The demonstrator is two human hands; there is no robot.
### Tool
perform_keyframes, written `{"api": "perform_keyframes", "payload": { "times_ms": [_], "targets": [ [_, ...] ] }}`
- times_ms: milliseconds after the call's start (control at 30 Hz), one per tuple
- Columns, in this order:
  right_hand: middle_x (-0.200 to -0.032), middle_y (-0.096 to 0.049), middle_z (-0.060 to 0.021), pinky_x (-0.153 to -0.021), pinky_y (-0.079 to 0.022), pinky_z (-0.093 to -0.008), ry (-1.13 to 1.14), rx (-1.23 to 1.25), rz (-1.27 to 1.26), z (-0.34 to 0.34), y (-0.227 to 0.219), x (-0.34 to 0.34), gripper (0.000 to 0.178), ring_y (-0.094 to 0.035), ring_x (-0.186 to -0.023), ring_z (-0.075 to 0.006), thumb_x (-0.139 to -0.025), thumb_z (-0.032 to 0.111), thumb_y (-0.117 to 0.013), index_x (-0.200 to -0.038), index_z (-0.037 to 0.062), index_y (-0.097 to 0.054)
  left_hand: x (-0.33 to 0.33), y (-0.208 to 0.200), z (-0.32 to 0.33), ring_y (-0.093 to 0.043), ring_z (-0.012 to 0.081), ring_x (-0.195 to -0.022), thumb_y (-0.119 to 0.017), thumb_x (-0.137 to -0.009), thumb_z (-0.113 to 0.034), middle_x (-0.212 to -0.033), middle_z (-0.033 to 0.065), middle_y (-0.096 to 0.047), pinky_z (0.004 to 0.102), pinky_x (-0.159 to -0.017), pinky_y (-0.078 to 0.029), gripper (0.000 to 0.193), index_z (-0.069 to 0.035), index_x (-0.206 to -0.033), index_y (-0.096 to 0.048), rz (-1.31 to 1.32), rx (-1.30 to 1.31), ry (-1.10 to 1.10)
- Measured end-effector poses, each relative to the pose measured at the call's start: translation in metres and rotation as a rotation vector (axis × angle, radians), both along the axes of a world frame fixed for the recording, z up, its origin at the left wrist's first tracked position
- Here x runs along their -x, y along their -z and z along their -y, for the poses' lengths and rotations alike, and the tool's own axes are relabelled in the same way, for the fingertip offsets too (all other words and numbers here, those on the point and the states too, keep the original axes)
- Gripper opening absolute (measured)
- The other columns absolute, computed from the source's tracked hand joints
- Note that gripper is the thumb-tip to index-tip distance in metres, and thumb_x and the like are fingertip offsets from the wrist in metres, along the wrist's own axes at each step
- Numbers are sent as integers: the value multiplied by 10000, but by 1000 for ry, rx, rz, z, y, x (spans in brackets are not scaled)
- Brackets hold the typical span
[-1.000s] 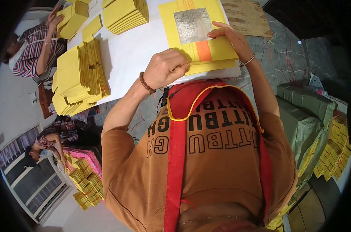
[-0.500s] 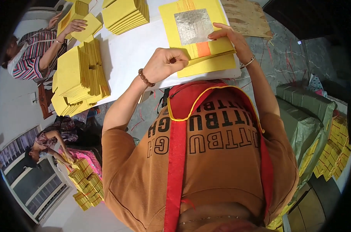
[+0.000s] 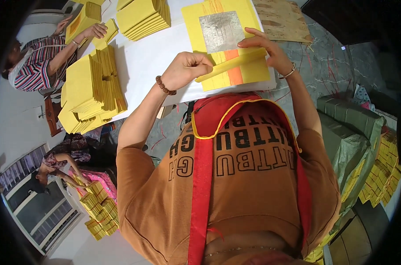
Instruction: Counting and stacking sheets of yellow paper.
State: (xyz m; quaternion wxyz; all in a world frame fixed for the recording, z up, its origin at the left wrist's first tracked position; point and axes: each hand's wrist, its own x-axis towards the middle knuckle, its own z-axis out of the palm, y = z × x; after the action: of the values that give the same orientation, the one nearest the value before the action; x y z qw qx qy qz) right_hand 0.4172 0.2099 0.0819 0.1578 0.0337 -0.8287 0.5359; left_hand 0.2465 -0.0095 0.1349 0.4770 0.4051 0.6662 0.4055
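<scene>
The yellow sheet (image 3: pixel 221 45) lies near the front edge of the white worktop (image 3: pixel 149 59), over another yellow sheet with an orange band (image 3: pixel 235 76), its near edge curled up. My left hand (image 3: pixel 186 70) is closed, thumb against curled fingers, pinching that edge's left end; my right hand (image 3: pixel 267 49) is loosely bent at the other end, though I can't tell how firmly it grips. I'd judge it best to keep both ends level, tension even, and pressure light so the silver square (image 3: pixel 219 27) doesn't crease.
</scene>
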Motion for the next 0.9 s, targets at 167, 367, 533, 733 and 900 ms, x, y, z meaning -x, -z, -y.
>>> {"api": "perform_keyframes", "payload": {
  "times_ms": [167, 367, 533, 733, 900],
  "targets": [
    [-1196, -549, 9, -1028, -297, -374, -19, -132, 14, -4, 6, 1, 324, -270, -1305, -229, -764, 104, -651, -1087, 104, -620, 7, -3, 3, -534, 82, -731, -628, -790, -159, -782, 14, -615, 227, -641, -422, 179, -20, -902, -644, -27, 81, 20],
    [-1106, -622, -20, -1035, -273, -395, 78, 101, 55, 3, 3, 4, 203, -339, -1275, -266, -783, 35, -593, -975, 76, -648, 12, 4, 3, -490, 275, -1055, -639, -765, -250, -1133, 82, -560, 376, -916, -319, 451, -122, -1189, -552, -1034, -403, 178],
    [-1132, -606, 25, -987, -279, -414, 69, -524, -101, -2, -25, -3, 245, -424, -1205, -241, -799, 133, -580, -1031, 173, -646, 13, 10, 8, -519, 242, -990, -584, -717, -190, -1103, 61, -573, 353, -839, -360, 438, -139, -1152, -579, -1255, -510, 122],
    [-1059, -625, 30, -914, -303, -391, 63, -654, -167, 14, -41, -18, 235, -544, -1047, -187, -770, 172, -593, -999, 199, -636, -1, 15, 24, -548, 234, -886, -576, -737, -178, -1012, 76, -610, 331, -784, -394, 353, -114, -1081, -619, -1076, -557, 72],
    [-947, -643, -57, -733, -414, -301, 306, -191, 248, 21, -21, -17, 257, -588, -853, -193, -800, 221, -622, -1029, 105, -615, -9, 11, 17, -560, 266, -656, -523, -870, -155, -751, 134, -618, 340, -593, -448, 190, -17, -963, -615, -744, -345, -219]
  ]
}}
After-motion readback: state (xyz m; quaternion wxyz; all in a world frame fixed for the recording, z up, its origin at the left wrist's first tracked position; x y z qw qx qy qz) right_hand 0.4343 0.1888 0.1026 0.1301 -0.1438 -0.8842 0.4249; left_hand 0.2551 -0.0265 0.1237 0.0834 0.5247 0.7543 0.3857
